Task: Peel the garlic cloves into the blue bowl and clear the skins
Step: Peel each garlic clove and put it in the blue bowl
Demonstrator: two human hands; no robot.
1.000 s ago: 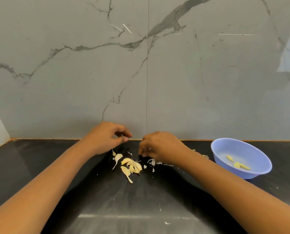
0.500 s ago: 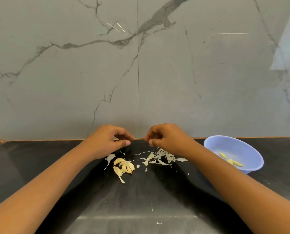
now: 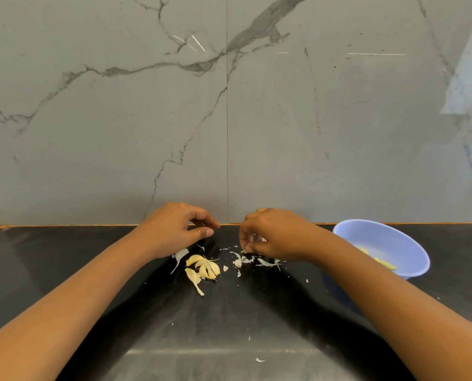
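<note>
Evidently curled, the left hand (image 3: 178,229) hides whatever its fingertips meet, so its grasp cannot be told; the right hand (image 3: 277,235) pinches a pale scrap (image 3: 256,239), clove or skin unclear; garlic cloves (image 3: 203,268) lie at its 8 o'clock on the counter (image 3: 64,248); the blue bowl (image 3: 394,237) sits at 3 o'clock, partly covered by the forearm.

Bare arms and bare hands at the counter.
The left forearm (image 3: 72,306) and right forearm (image 3: 380,298) are uncovered right down to the wrists; the left hand (image 3: 171,229) and right hand (image 3: 276,235) are bare too, nails seemingly short, though the wide view blurs them.
</note>
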